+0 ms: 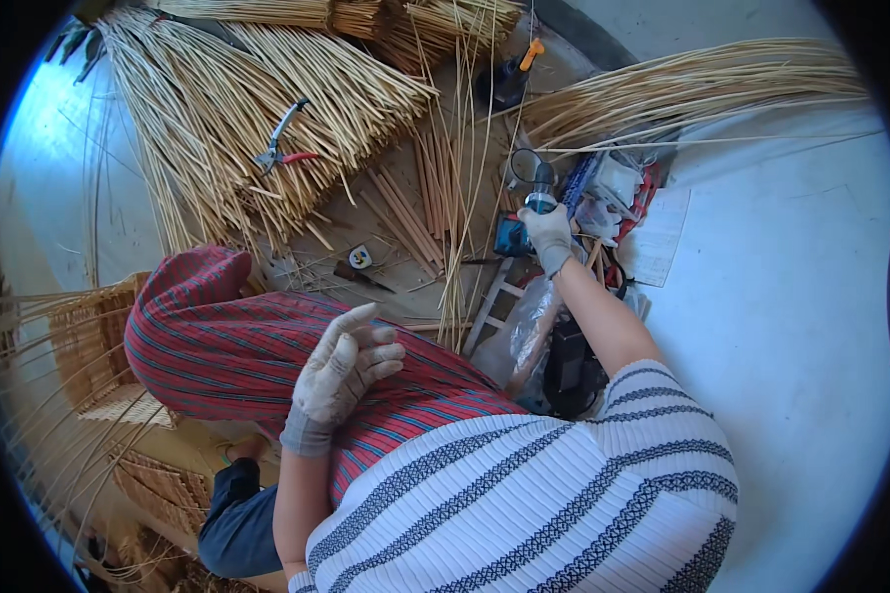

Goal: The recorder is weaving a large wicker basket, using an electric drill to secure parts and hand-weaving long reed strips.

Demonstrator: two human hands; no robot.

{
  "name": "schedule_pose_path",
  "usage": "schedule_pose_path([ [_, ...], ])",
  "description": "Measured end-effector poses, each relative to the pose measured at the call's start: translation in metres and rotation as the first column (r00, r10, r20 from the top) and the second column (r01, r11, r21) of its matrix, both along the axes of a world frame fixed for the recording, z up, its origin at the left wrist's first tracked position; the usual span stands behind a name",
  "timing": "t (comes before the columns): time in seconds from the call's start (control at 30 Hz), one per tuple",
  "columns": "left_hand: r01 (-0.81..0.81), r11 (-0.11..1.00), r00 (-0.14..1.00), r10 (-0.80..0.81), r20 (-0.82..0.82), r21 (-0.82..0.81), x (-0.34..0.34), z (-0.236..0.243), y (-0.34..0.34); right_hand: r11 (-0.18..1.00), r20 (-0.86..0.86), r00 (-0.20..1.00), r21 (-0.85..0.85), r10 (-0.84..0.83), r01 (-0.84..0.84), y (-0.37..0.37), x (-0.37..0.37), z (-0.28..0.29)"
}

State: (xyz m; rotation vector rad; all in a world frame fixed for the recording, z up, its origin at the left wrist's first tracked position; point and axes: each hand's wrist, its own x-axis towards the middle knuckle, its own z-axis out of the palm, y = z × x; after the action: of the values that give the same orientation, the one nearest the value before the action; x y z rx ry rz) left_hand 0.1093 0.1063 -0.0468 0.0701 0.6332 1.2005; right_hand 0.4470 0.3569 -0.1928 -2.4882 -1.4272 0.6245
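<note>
My right hand (549, 237), in a pale work glove, reaches forward and is closed round a teal and black cordless drill (540, 203). Part of the drill's grip is hidden behind the glove. My left hand (341, 371), gloved too, is raised over the red striped cloth (237, 336) on my lap. Its fingers are loosely bent and apart, with nothing in them. Beyond the cloth lie a dark-handled pointed tool (364, 278) and a small round white tape measure (359, 257).
Red-handled pruning shears (285, 140) rest on a big bundle of wicker rods (237, 89). More long rods (702, 84) lie at the far right. Plastic bags (534, 321) and tools crowd beside the drill. A woven basket piece (104, 341) stands at left.
</note>
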Motion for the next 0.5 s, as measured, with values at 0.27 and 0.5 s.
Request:
schedule_pose_path([
  [0.27, 0.004, 0.999, 0.999, -0.005, -0.041, -0.032, 0.004, -0.004, 0.001, 0.998, -0.036, 0.998, -0.025, 0.048, -0.049, 0.025, -0.017, -0.044],
  [0.5, -0.023, 0.999, 0.999, 0.022, -0.038, -0.033, 0.004, -0.005, 0.004, 0.986, -0.111, 0.986, 0.125, 0.122, -0.108, 0.042, -0.043, -0.075],
])
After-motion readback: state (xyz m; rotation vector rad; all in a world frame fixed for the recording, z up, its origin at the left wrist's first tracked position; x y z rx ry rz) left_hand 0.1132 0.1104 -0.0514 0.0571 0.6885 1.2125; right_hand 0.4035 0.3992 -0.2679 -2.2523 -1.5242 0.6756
